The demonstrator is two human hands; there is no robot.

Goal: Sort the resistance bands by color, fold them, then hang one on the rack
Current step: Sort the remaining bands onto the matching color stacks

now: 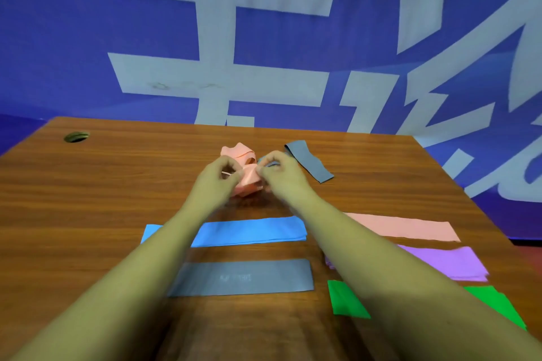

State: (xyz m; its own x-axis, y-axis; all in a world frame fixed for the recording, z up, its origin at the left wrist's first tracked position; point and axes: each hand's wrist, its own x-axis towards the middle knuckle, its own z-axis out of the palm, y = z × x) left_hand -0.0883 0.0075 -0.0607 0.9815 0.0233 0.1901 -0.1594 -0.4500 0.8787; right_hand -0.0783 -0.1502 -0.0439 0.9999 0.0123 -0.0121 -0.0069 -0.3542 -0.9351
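Left hand point(215, 182) and right hand point(281, 176) fingers point(225, 163) pinch the crumpled salmon-pink rubber band point(249, 182) at 12 o'clock; sorting step, probably needs untangling next.

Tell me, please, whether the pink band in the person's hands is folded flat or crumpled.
Crumpled: the pink band sits in a twisted bunch, pinched by the left hand and right hand.

Far centre: crumpled pink band point(245, 174), bunched up; loose gray band point(309, 160) just right of it. Nearer, laid out: blue band point(252, 231), flat gray band point(243, 277), flat pink band point(410, 227), purple band point(448, 262), green band point(346, 299).
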